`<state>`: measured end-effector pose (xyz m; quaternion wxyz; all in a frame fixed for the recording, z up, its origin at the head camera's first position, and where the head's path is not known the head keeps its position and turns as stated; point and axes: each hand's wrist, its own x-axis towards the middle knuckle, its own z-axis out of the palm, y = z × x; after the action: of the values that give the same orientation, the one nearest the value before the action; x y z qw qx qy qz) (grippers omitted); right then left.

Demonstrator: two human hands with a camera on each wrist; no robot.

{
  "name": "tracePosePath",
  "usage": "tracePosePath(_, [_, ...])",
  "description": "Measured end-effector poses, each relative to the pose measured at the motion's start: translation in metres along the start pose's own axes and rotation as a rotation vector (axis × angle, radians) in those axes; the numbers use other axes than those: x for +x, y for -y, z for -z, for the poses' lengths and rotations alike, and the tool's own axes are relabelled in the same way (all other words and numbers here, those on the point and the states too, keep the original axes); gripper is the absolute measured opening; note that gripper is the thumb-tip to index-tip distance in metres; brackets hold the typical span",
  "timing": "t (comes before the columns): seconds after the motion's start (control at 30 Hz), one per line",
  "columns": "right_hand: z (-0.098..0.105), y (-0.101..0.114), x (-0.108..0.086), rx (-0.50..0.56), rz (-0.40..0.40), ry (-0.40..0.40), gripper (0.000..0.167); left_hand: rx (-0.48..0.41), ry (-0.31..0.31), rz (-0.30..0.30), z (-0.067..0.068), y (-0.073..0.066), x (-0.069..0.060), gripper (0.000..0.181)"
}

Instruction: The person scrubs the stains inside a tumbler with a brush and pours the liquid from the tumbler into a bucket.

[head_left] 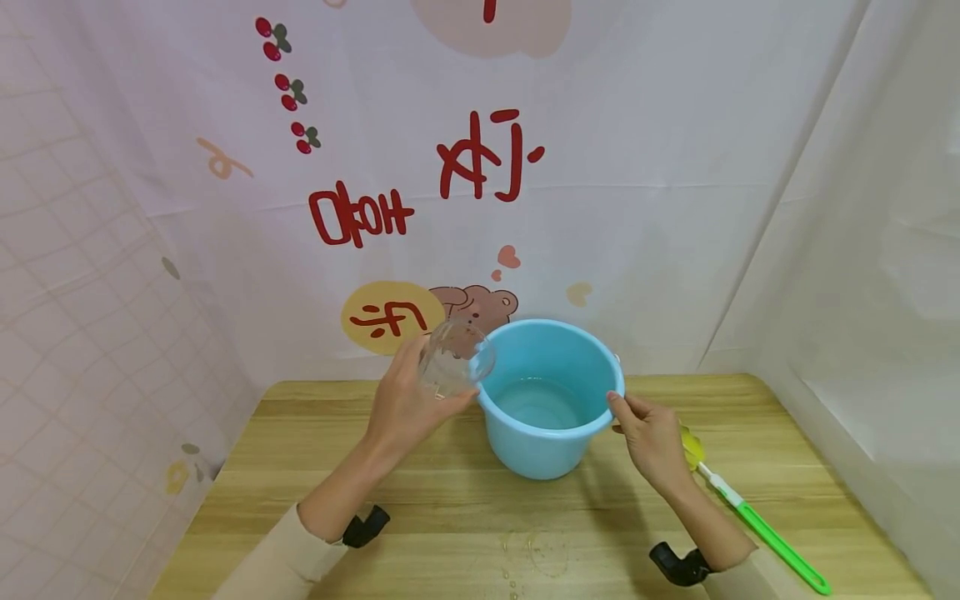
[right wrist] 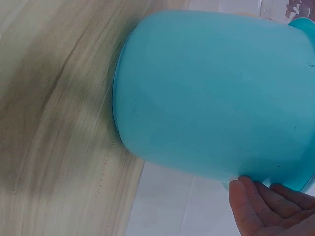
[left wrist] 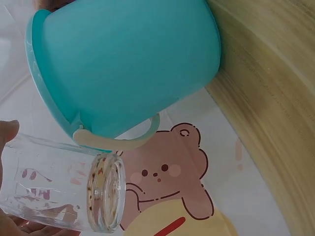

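A clear glass cup is in my left hand, fingers and thumb curled around its side. The cup is tilted at the left rim of a light blue bucket; the left wrist view shows its thick base. Clear liquid lies at the bottom of the bucket, which stands on the wooden table. My right hand grips the bucket's right rim, thumb on top. From the right wrist, those fingers show beside the bucket's side wall.
To the right lies a brush with a yellow head and a long green handle. Wet spots mark the wooden table near its front. A white printed cloth hangs behind the bucket.
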<state>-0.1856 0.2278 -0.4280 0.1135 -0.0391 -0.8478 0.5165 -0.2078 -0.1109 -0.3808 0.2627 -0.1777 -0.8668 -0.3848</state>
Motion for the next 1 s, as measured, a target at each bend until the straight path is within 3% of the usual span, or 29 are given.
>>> tracePosePath(0.3, [-0.001, -0.001, -0.001, -0.004, -0.001, 0.002, 0.048, -0.037, -0.036, 0.023, -0.002, 0.003, -0.016, 0.092])
tracePosePath(0.53, [-0.001, -0.001, -0.002, -0.004, 0.001, 0.003, 0.05, -0.043, -0.06, 0.026, -0.002, 0.004, -0.028, 0.104])
tracePosePath(1.0, [-0.001, 0.0, -0.002, -0.005, 0.005, 0.002, 0.05, -0.044, -0.109, 0.018, -0.004, 0.008, -0.047, 0.098])
